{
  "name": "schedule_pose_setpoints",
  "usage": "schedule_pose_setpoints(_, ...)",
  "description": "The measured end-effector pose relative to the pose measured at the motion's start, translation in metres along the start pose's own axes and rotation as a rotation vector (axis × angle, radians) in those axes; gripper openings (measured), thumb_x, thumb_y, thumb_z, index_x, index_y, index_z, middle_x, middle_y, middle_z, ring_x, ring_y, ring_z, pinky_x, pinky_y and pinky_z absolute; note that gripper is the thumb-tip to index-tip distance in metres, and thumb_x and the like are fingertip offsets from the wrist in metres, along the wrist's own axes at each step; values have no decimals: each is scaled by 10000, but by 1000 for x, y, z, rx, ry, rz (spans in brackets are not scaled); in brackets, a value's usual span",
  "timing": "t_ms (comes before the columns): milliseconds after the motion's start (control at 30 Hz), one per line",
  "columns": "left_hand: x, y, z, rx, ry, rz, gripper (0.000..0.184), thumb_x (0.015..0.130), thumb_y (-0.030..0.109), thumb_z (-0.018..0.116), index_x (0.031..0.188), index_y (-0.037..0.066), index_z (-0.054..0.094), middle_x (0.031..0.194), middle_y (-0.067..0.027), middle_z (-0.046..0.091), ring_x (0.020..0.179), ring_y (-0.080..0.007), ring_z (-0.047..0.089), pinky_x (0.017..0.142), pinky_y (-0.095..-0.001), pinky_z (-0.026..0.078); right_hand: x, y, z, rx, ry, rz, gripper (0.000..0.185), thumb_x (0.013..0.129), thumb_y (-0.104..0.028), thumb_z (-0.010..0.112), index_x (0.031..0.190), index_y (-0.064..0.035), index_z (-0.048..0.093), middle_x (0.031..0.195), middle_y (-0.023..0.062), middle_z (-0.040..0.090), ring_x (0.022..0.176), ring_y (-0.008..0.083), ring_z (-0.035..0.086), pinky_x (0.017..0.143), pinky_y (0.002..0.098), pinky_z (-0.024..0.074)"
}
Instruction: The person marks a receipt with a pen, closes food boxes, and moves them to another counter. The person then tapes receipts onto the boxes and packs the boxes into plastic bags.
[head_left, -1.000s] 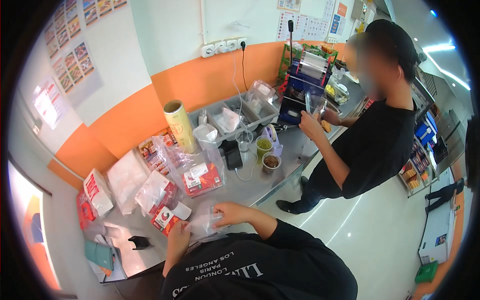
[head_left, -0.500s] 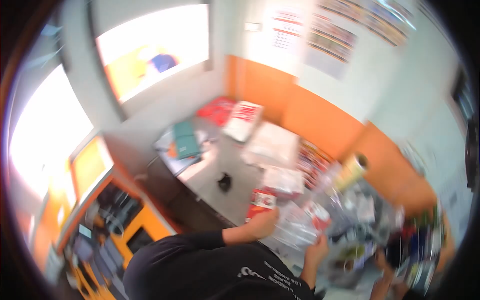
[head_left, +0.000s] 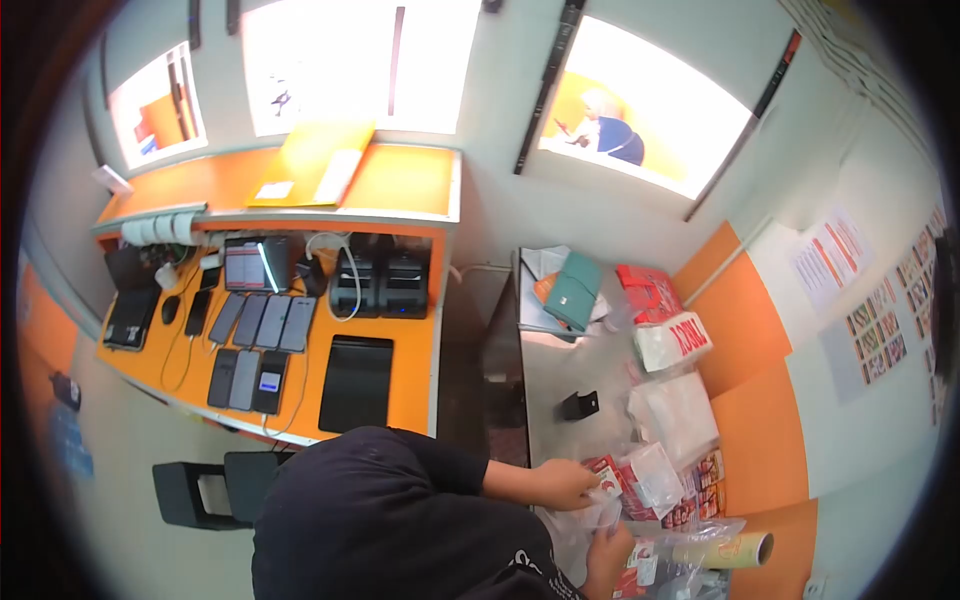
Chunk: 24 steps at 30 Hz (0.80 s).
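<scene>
My left hand [head_left: 566, 485] is closed, its fingertips pinching the edge of a clear plastic bag [head_left: 597, 516] over the metal table. Just below it, my right hand [head_left: 609, 556] is also closed on the bag, which is bunched between both hands. A red packet with a white label [head_left: 605, 474] lies right beside my left fingertips; whether they touch it I cannot tell. Beyond it sits a white, plastic-wrapped bundle [head_left: 653, 478]. Close to my right hand is another red packet with a white label [head_left: 640, 566], partly under clear plastic.
The metal table [head_left: 560, 372] carries a black holder [head_left: 579, 405], white bags [head_left: 675, 415], a green folder [head_left: 573, 290] and a yellowish roll [head_left: 735, 550]. To the left, an orange desk [head_left: 305, 380] holds several phones and a black tablet [head_left: 357, 383]. A person [head_left: 610, 130] shows through the window.
My view has swung left, bringing the orange desk into full sight. The cluttered right end of the table and another person's hands there have left the view. My hands remain on the plastic bag.
</scene>
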<state>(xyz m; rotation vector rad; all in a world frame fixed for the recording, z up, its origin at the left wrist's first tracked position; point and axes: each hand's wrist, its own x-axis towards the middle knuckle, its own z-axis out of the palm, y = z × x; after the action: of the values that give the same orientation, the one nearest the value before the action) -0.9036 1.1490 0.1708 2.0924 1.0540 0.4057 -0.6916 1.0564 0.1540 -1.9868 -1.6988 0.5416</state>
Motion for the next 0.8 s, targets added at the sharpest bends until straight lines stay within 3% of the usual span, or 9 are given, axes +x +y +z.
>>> schedule_pose_setpoints(67,-6,-3,-11,50,69,-122,248,849,263,608,990,104,736,889,-185,716,872,-395,693,763,-499,554,6,-21,6,60,62,-28,208,832,-132,634,941,44,614,833,261,627,740,403,610,684,460,463)
schedule_pose_setpoints(167,-17,-13,-41,126,201,-118,276,828,207,604,1060,151,744,875,-172,723,839,-388,699,740,-486,562,22,-37,3,189,162,-21,155,763,33,598,917,23,581,800,191,628,731,310,621,681,404,483)
schedule_pose_setpoints(233,-23,-11,-52,130,257,-142,334,809,153,595,1102,186,750,865,-174,724,827,-370,706,744,-474,565,29,-56,-8,354,186,-127,127,789,16,645,878,19,554,733,101,535,686,185,486,665,326,447)
schedule_pose_setpoints(300,-18,-15,-55,124,333,-146,348,815,118,576,1104,196,754,877,-172,728,826,-350,712,751,-462,565,38,-47,-11,297,154,-237,263,729,-55,773,840,-27,536,712,24,489,646,144,446,590,322,425)
schedule_pose_setpoints(367,-15,-6,-70,111,329,-208,355,809,93,568,1099,181,753,880,-174,727,832,-353,710,763,-464,557,33,-64,-28,327,40,-154,330,708,-109,836,910,-22,590,734,104,609,656,189,578,631,359,486)
schedule_pose_setpoints(467,-9,-5,-74,101,340,-107,354,799,78,575,1095,167,747,887,-188,716,856,-378,694,767,-477,543,24,-78,-54,194,92,-127,395,656,-177,884,872,-37,585,685,110,597,624,219,592,608,379,480)
schedule_pose_setpoints(567,1,7,-76,98,268,-70,221,826,135,621,1011,142,741,866,-203,693,839,-408,670,735,-489,523,12,-66,-65,82,108,67,349,678,-190,851,847,-48,581,695,151,624,646,318,637,619,419,487)
schedule_pose_setpoints(667,13,13,-66,282,204,13,197,835,218,689,806,37,617,741,-223,623,728,-431,622,640,-489,471,-15,-43,-60,52,409,92,140,762,-56,692,870,-69,604,748,166,649,725,345,663,636,448,485)
schedule_pose_setpoints(800,35,22,-52,136,232,305,263,895,116,636,727,-28,492,627,-230,374,566,-294,303,522,-440,317,-51,-40,-67,17,643,195,127,830,-71,634,950,-78,594,763,191,656,756,398,668,655,491,496)
